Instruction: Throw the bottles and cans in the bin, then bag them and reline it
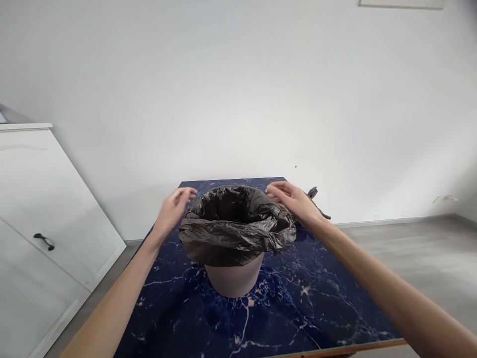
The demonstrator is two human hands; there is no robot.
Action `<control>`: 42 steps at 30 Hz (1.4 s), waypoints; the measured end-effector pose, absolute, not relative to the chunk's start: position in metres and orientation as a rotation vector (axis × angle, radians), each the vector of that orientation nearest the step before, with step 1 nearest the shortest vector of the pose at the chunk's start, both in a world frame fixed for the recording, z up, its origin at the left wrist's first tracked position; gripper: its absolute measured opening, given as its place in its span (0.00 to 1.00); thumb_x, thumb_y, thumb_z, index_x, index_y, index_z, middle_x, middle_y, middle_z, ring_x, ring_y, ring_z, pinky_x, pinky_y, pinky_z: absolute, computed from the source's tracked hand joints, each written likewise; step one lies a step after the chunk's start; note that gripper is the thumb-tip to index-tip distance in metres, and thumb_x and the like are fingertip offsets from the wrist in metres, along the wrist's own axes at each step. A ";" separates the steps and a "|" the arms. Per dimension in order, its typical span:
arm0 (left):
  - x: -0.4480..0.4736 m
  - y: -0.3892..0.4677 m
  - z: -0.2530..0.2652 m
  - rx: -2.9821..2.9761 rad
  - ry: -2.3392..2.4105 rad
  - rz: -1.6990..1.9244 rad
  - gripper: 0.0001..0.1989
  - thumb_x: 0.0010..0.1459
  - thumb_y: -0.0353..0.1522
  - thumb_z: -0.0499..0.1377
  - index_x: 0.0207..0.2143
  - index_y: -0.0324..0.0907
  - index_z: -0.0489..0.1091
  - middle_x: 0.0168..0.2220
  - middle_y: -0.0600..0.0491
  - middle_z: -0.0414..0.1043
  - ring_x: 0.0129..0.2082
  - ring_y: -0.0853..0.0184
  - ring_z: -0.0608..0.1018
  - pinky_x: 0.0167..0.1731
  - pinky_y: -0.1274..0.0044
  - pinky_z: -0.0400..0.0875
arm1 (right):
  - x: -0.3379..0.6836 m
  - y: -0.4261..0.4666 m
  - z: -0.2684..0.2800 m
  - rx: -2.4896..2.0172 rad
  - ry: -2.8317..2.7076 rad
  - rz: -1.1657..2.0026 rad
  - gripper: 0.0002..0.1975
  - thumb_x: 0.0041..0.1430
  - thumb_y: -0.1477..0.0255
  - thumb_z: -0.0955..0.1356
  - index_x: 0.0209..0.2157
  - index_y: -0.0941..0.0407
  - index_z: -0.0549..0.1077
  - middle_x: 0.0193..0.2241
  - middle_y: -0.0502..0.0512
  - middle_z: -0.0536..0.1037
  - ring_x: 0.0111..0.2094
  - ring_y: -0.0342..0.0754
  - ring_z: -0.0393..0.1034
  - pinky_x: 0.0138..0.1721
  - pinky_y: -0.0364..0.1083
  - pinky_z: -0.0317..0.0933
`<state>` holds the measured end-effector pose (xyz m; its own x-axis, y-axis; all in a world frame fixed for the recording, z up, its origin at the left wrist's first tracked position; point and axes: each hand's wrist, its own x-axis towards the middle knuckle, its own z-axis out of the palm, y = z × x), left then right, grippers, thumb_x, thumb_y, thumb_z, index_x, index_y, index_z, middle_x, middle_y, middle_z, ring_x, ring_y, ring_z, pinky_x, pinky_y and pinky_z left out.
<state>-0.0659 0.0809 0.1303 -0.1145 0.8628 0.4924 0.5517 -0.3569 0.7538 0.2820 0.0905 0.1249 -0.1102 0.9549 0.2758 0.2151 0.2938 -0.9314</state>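
A white wall fills most of the view, and a white cabinet with a dark handle stands at the left. In front of the wall is the table, its top dark blue with pale veins like marble and a wooden edge at the near side.

Near the middle of the table, a little toward the far side, stands the bin, a pale round container which becomes narrower toward the bottom. A black plastic bag lines it. The upper part of the bag is folded outward over the rim and hangs down around the upper part of the wall, so the mouth stays open. Inside I see only the wrinkled black plastic; anything deeper in the bag is not visible.

The left hand is at the far left side of the rim, the fingers spread and relaxed, grasping nothing; it seems just beside the plastic, and I cannot tell if it touches. The right hand lies flat on the far right side, the fingers open and resting on the folded plastic. Behind the right wrist a loose bag end sticks out sideways.
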 end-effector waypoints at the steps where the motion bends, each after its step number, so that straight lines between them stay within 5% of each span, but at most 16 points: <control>1: -0.067 0.073 0.133 1.878 1.519 1.544 0.26 0.70 0.55 0.53 0.47 0.44 0.77 0.53 0.44 0.80 0.55 0.54 0.81 0.59 0.64 0.74 | 0.286 0.080 0.130 -1.096 -1.562 0.865 0.23 0.67 0.50 0.70 0.51 0.53 0.75 0.52 0.63 0.80 0.54 0.57 0.74 0.52 0.56 0.70; 4: -0.068 0.036 0.144 2.109 1.406 1.624 0.25 0.77 0.51 0.46 0.50 0.45 0.76 0.54 0.47 0.79 0.59 0.57 0.78 0.63 0.66 0.70 | 0.294 0.043 0.138 -0.916 -1.779 0.520 0.18 0.71 0.53 0.69 0.53 0.49 0.75 0.54 0.59 0.78 0.55 0.57 0.73 0.52 0.57 0.70; 7: -0.064 -0.004 0.153 2.511 1.322 1.410 0.20 0.72 0.51 0.58 0.54 0.49 0.74 0.52 0.50 0.78 0.55 0.57 0.79 0.60 0.67 0.72 | 0.293 0.009 0.136 -0.688 -2.069 0.107 0.19 0.67 0.60 0.75 0.56 0.48 0.72 0.57 0.60 0.74 0.58 0.58 0.70 0.55 0.59 0.69; 10: -0.055 -0.030 0.152 2.790 1.213 1.395 0.16 0.66 0.40 0.68 0.53 0.50 0.73 0.48 0.52 0.79 0.49 0.60 0.80 0.54 0.68 0.75 | 0.286 -0.011 0.128 -0.596 -2.184 -0.211 0.19 0.67 0.68 0.75 0.56 0.51 0.70 0.54 0.63 0.72 0.57 0.60 0.68 0.54 0.61 0.68; 13: -0.049 -0.042 0.139 2.872 1.118 1.456 0.12 0.66 0.26 0.67 0.49 0.49 0.73 0.42 0.53 0.79 0.44 0.63 0.81 0.47 0.70 0.76 | 0.279 -0.018 0.121 -0.613 -2.173 -0.320 0.12 0.69 0.77 0.71 0.50 0.52 0.71 0.50 0.63 0.72 0.52 0.59 0.69 0.49 0.60 0.69; 17: -0.050 -0.050 0.109 2.944 1.016 1.522 0.14 0.64 0.21 0.65 0.47 0.46 0.74 0.38 0.54 0.81 0.38 0.64 0.82 0.44 0.70 0.76 | 0.275 -0.021 0.108 -0.670 -2.137 -0.389 0.11 0.68 0.80 0.68 0.46 0.50 0.72 0.48 0.62 0.71 0.49 0.58 0.70 0.44 0.58 0.70; 24: -0.058 -0.049 0.053 2.844 1.169 1.240 0.09 0.67 0.25 0.63 0.43 0.49 0.77 0.37 0.54 0.83 0.38 0.62 0.84 0.44 0.69 0.78 | 0.281 -0.016 0.063 -0.602 -2.345 -0.261 0.08 0.68 0.80 0.66 0.44 0.54 0.72 0.39 0.59 0.76 0.37 0.52 0.73 0.34 0.51 0.71; 31: -0.068 -0.059 0.023 2.192 1.258 1.110 0.10 0.69 0.40 0.62 0.51 0.55 0.77 0.52 0.49 0.81 0.51 0.56 0.84 0.50 0.69 0.83 | 0.289 -0.023 0.055 -0.626 -2.348 -0.106 0.20 0.66 0.78 0.69 0.58 0.53 0.70 0.48 0.61 0.81 0.48 0.58 0.78 0.46 0.57 0.75; 36: -0.089 -0.060 0.003 1.905 1.577 1.169 0.14 0.70 0.47 0.59 0.50 0.53 0.77 0.47 0.48 0.83 0.47 0.54 0.86 0.45 0.69 0.85 | 0.285 -0.037 0.096 -0.582 -2.045 -0.282 0.25 0.61 0.82 0.71 0.58 0.54 0.69 0.48 0.64 0.80 0.52 0.61 0.74 0.52 0.62 0.69; 39: -0.093 -0.059 -0.007 1.890 1.683 1.061 0.17 0.69 0.50 0.59 0.51 0.53 0.76 0.42 0.49 0.85 0.44 0.53 0.87 0.42 0.68 0.85 | 0.274 -0.031 0.117 -0.638 -2.088 -0.228 0.28 0.66 0.78 0.73 0.64 0.54 0.65 0.55 0.67 0.76 0.60 0.61 0.69 0.59 0.64 0.66; 42: -0.092 -0.061 -0.016 1.922 1.671 1.000 0.17 0.69 0.51 0.58 0.49 0.53 0.77 0.41 0.50 0.85 0.44 0.53 0.87 0.44 0.67 0.84 | 0.261 -0.014 0.126 -0.615 -2.195 -0.157 0.21 0.68 0.70 0.74 0.60 0.54 0.69 0.52 0.62 0.79 0.60 0.59 0.70 0.64 0.64 0.62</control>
<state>-0.0920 -0.0609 -0.0155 0.0275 0.9675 0.2515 0.6791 -0.2027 0.7055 0.2612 -0.0136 0.1257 -0.5351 0.3762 0.7564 0.4801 0.8721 -0.0941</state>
